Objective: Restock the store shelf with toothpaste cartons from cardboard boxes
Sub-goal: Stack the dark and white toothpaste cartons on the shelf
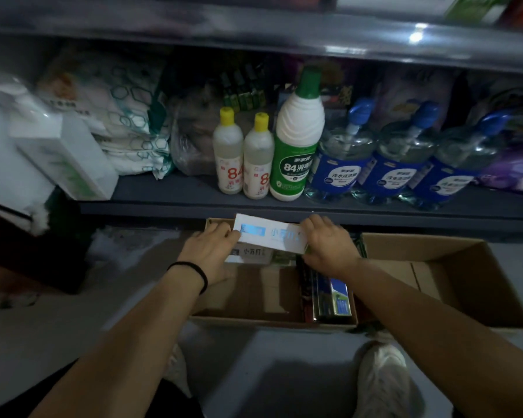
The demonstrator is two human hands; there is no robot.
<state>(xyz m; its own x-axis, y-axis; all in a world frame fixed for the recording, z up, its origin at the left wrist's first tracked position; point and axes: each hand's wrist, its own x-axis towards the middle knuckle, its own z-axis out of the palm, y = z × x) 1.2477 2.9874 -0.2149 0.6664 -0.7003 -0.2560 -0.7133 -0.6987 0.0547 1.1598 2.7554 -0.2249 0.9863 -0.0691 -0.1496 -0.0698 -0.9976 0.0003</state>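
A white toothpaste carton with blue print (269, 233) is held level above an open cardboard box (272, 322) on the floor. My left hand (210, 248) grips its left end and my right hand (329, 245) grips its right end. Just below it, another white carton (251, 254) lies inside the box at the far end. Dark and blue-white cartons (334, 300) stand packed along the box's right side. The dark shelf (169, 191) runs just beyond the box.
On the shelf stand two yellow-capped bottles (242, 155), a green-capped disinfectant bottle (296, 140) and three blue-labelled detergent bottles (390, 164). A white box (70, 158) and soft packs sit left. A second cardboard box (453, 276) lies right. My shoe (381, 381) rests on the floor.
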